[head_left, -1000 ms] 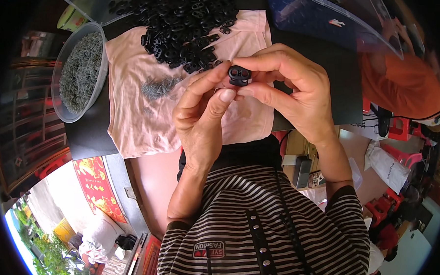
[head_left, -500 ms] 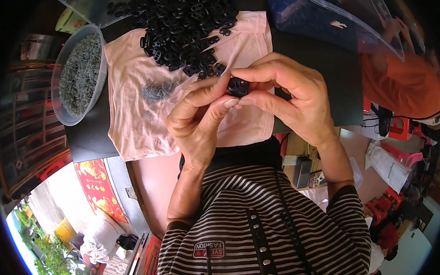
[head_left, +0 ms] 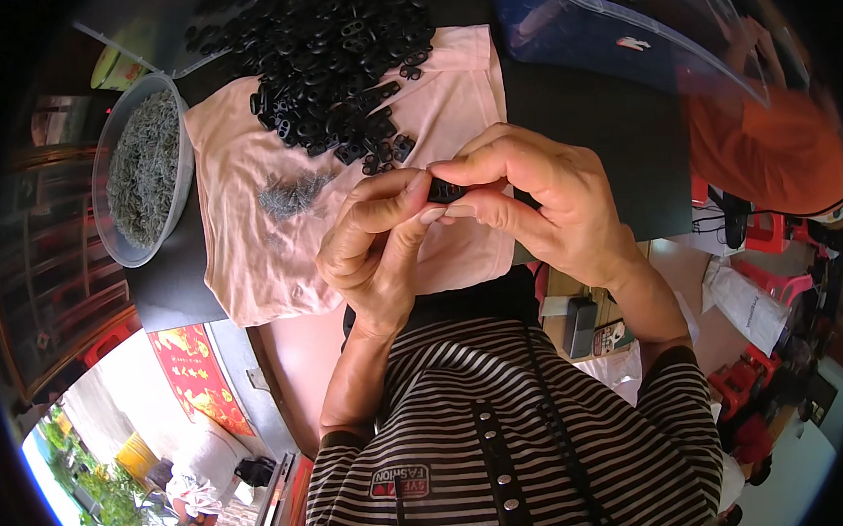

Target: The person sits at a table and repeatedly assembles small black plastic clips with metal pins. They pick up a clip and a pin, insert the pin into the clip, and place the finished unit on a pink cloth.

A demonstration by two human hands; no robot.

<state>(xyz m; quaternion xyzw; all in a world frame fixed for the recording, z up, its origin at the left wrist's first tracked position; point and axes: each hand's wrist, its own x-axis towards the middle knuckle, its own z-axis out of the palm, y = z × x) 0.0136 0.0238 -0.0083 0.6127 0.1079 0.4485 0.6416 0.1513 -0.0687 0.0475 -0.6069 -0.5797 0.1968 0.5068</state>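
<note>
Little black piece [head_left: 445, 190] now just a narrow strip between my fingertips [head_left: 460, 211], way more visible before tbh

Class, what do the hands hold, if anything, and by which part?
A small black piece, pinched by its edges between left hand and right hand.
</note>
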